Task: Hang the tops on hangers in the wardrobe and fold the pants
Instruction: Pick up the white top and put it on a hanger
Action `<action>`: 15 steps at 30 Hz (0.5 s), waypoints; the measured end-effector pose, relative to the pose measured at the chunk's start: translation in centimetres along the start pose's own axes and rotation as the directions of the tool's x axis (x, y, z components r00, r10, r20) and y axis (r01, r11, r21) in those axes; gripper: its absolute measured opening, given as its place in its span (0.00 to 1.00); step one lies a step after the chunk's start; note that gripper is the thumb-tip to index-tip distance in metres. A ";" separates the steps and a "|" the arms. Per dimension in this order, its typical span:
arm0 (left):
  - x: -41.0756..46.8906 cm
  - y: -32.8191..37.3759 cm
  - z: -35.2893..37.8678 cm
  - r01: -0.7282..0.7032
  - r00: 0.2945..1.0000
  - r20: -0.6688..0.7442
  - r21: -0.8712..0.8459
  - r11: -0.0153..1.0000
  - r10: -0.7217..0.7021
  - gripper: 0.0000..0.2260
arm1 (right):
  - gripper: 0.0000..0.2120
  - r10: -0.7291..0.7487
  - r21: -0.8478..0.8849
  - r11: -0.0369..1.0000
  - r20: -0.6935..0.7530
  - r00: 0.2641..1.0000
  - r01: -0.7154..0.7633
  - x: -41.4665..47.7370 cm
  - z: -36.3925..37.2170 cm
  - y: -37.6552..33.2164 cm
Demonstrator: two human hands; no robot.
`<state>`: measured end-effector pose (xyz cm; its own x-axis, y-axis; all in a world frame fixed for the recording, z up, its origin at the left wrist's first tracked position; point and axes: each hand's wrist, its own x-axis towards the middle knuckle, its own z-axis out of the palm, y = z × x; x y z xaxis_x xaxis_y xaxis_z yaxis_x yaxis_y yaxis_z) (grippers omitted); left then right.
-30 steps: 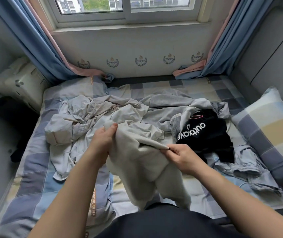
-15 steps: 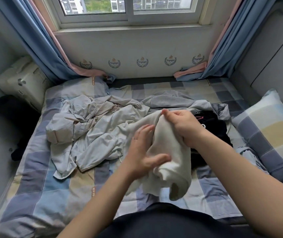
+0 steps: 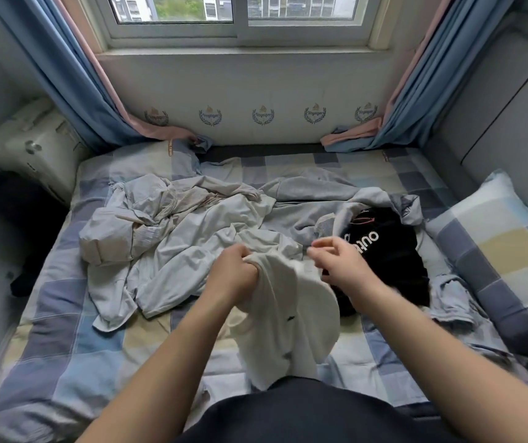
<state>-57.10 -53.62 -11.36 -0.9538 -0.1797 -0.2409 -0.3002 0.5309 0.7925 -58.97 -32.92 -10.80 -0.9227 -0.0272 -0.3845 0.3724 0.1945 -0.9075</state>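
Cream garment point(image 3: 288, 324): soft and crumpled, with one small dark mark on the front. It is held up clear of the bed point(image 3: 64, 353), hanging in a bunch over the near edge, just in front of the person's body. Grey clothes heap point(image 3: 176, 247) lies on the sheet at 10 o'clock from it. Black top point(image 3: 387, 260) with white lettering lies at 2 o'clock, partly behind the right hand.

Room: bed is closed in by the window wall at 12 o'clock, a side wall at 9, and a padded panel and checked pillow point(image 3: 499, 251) at 3. Bare checked sheet at 7–8 o'clock of the garment.

Left hand point(image 3: 233, 274): a fist, fingers curled tight round the gathered top of the garment, forearm rising from 7 o'clock.

Right hand point(image 3: 342, 266): just beside the cloth's upper right edge, fingers half curled. Blurred, so cannot tell whether they hold any cloth.
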 end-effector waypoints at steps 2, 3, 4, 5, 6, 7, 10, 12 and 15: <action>0.1 -0.4 -0.1 0.095 0.993 0.065 0.068 0.993 -0.099 0.06 | 0.10 -0.112 -0.099 0.988 0.050 0.992 0.116 -1.4 0.3 2.2; 0.0 -0.6 0.0 0.111 0.989 0.088 0.065 0.992 -0.117 0.06 | 0.12 -0.106 -0.139 0.982 0.144 0.984 0.126 -2.3 0.7 3.3; -0.2 -0.7 0.3 0.117 0.987 0.103 0.047 0.992 -0.121 0.06 | 0.14 -0.060 -0.193 0.975 0.252 0.966 0.111 -3.2 1.3 4.2; -0.3 -0.7 0.6 0.113 0.988 0.106 0.029 0.993 -0.115 0.06 | 0.18 0.001 -0.269 0.958 0.348 0.937 0.099 -3.9 2.0 4.8; -0.3 -0.5 0.8 0.105 0.989 0.101 0.020 0.994 -0.107 0.07 | 0.22 0.053 -0.339 0.935 0.418 0.907 0.102 -4.4 2.7 5.3; -0.4 -0.2 0.9 0.099 0.991 0.095 0.015 0.995 -0.100 0.08 | 0.26 0.088 -0.387 0.916 0.451 0.888 0.106 -4.8 3.5 5.6; -0.5 0.9 0.6 0.060 0.992 0.111 -0.002 0.998 -0.060 0.07 | 0.34 0.092 -0.488 0.869 0.310 0.946 0.076 -4.9 5.8 5.3; -0.6 1.5 0.1 0.056 0.991 0.120 -0.033 0.998 -0.051 0.08 | 0.29 0.034 -0.537 0.840 0.195 0.980 0.077 -4.5 6.5 5.1; -0.6 1.8 -0.7 0.072 0.992 0.110 -0.085 0.994 -0.062 0.12 | 0.13 -0.070 -0.553 0.820 0.161 0.985 0.148 -4.0 6.3 5.5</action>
<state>-57.08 -53.11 -9.40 -0.9290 -0.1207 -0.3499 -0.3657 0.4443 0.8178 -52.63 -37.91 -15.38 -0.9184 -0.1980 -0.3425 0.1133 0.6979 -0.7072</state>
